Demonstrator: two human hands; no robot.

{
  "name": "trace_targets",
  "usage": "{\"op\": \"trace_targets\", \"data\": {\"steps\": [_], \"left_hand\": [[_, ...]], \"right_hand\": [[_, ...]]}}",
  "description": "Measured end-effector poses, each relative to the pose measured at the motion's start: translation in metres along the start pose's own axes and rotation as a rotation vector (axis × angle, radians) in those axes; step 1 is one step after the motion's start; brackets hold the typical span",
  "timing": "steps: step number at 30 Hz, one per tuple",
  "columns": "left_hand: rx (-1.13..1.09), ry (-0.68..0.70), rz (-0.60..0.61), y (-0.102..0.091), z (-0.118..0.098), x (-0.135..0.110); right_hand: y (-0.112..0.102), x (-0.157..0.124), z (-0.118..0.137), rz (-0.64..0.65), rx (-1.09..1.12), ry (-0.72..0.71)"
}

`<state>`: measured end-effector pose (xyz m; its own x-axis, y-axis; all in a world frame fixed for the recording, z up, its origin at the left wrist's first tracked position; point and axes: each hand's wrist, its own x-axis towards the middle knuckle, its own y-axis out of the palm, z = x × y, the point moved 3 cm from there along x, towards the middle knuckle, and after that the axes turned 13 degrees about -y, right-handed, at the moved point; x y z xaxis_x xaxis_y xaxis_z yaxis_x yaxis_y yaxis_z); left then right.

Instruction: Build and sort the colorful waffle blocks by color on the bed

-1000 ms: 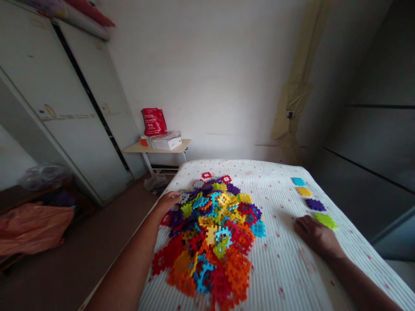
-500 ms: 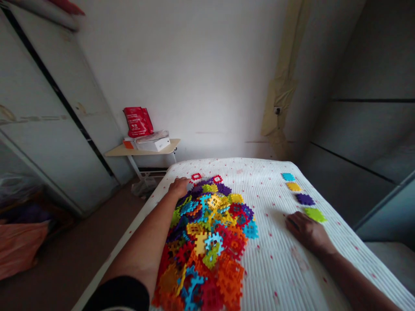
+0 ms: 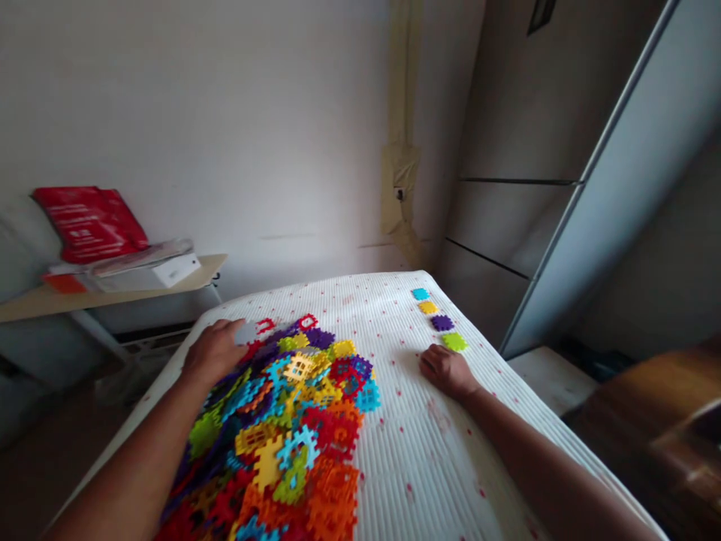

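Observation:
My left hand (image 3: pixel 217 349) is at the far left edge of the pile, its fingers closed on a grey plastic tile (image 3: pixel 246 333). Beside and below it spreads a heap of toothed interlocking tiles (image 3: pixel 298 368) in red, orange, yellow, green, blue and purple, some with window-like cut-outs. On the right, my right hand (image 3: pixel 447 370) rests on the sheet with its fingers curled in and nothing visible in them. Just beyond it lies a lime green tile (image 3: pixel 454 342). Farther back, a purple tile (image 3: pixel 442 322), a yellow tile (image 3: pixel 428 307) and a light blue tile (image 3: pixel 420 294) continue the row.
The white ribbed bed sheet (image 3: pixel 394 451) with red specks lies under everything. Back left, a small table (image 3: pixel 208 272) bears a red bag (image 3: pixel 90 225) and a white box (image 3: pixel 176 269). A grey cabinet (image 3: pixel 507 218) stands along the right side.
The view has turned to the right, so the pile and row appear farther left. A grey tile now shows more plainly in my left hand. My right hand stays near the green tile.

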<state>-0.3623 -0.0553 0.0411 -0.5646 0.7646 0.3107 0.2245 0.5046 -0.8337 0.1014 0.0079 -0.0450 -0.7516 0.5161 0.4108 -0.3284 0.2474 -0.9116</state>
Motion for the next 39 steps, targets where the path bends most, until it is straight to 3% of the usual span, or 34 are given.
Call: {"op": "trace_targets", "data": {"steps": [3,7,10,13,17,21,26,31,35,39], "left_hand": [[0.049,0.167,0.057,-0.002,-0.043,-0.046],[-0.11,0.311,0.247,0.013,-0.095,-0.144],[-0.141,0.363,0.349,0.031,-0.117,-0.203],[-0.118,0.364,0.363,0.046,-0.125,-0.231],[-0.1,0.335,0.337,0.063,-0.127,-0.237],[-0.12,0.324,0.304,0.071,-0.124,-0.235],[-0.21,0.317,0.238,0.07,-0.123,-0.236],[-0.348,0.31,0.21,0.064,-0.127,-0.237],[-0.504,0.242,0.318,0.063,-0.128,-0.235],[-0.656,0.106,0.533,0.066,-0.126,-0.231]], "right_hand": [[-0.001,0.0,0.001,0.005,0.005,0.028],[-0.002,0.0,0.004,0.003,0.05,0.066],[-0.004,-0.001,0.005,-0.009,0.11,0.091],[-0.005,-0.001,0.008,-0.036,0.198,0.123],[-0.004,0.0,0.023,-0.083,0.378,0.176],[-0.002,0.006,0.057,-0.098,0.597,0.185],[-0.004,0.014,0.103,-0.124,1.138,0.131],[0.005,0.018,0.116,-0.207,1.53,0.228],[0.011,0.015,0.109,-0.202,1.563,0.324],[-0.001,0.009,0.105,-0.165,1.326,0.313]]}}
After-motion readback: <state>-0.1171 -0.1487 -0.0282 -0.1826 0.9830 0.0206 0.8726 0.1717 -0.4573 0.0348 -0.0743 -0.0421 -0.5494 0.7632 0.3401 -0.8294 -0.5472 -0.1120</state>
